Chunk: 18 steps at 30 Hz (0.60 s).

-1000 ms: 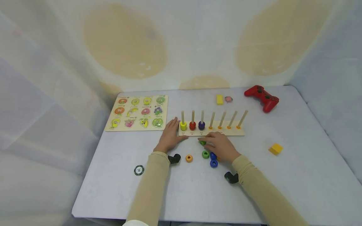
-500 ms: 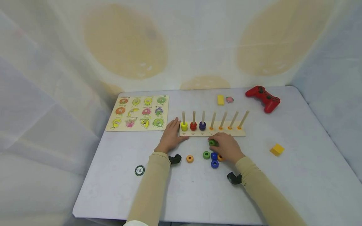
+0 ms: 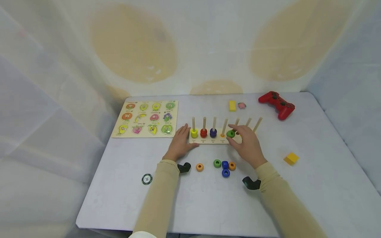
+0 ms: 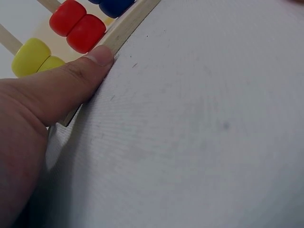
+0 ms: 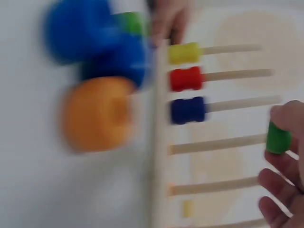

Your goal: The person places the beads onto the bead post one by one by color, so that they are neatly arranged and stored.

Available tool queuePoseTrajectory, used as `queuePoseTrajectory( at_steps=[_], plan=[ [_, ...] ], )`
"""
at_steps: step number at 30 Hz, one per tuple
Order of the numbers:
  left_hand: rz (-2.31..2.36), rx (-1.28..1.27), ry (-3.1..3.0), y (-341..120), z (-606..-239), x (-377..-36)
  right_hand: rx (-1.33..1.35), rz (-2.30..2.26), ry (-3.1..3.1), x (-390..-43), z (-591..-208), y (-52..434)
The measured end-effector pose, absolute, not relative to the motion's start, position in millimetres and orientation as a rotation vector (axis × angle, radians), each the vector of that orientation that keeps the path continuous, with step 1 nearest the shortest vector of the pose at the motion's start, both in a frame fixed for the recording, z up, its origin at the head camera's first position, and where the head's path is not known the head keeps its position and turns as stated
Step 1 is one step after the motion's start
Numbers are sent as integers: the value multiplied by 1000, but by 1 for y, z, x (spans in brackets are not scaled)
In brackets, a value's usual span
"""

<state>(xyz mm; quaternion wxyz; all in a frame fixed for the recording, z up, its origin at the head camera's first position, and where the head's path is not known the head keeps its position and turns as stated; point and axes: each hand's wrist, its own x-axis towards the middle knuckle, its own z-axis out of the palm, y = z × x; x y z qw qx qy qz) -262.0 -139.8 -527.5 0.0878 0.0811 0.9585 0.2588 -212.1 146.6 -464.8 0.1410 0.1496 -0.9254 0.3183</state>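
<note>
Right hand (image 3: 248, 145) pinches a small green wooden ring (image 3: 230, 134) between thumb and fingers, lifted above the long wooden peg board (image 3: 208, 140), just beside the fourth upright peg (image 3: 224, 125); ring not on any peg. Left hand (image 3: 180, 143) lies flat, fingers straight, thumb pressed against board's left front edge. First three pegs carry yellow rings (image 3: 193, 133), red rings (image 3: 203, 133), dark blue rings (image 3: 213, 133). Loose on the grey table (image 3: 312, 185), near the person: orange ring (image 3: 199, 167), green ring (image 3: 217, 163), two blue rings (image 3: 225, 168), another orange ring (image 3: 232, 166). Further off: fruit puzzle board (image 3: 146, 119), red game controller (image 3: 276, 104), yellow cube (image 3: 290, 158), poker chip (image 3: 147, 179).
</note>
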Motion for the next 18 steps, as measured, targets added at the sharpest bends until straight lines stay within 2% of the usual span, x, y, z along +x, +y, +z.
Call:
queuePoseTrajectory(
  at_steps=[7, 12, 18],
  plan=[
    [777, 238, 2852, -141, -529, -262, 431, 927, -2482, -242, -429, 137],
    [788, 249, 2838, -140, -531, -262, 382, 822, -2576, -255, -425, 131],
    [751, 256, 2874, -142, -534, -265, 352, 735, -2609, -255, -425, 125]
  ],
)
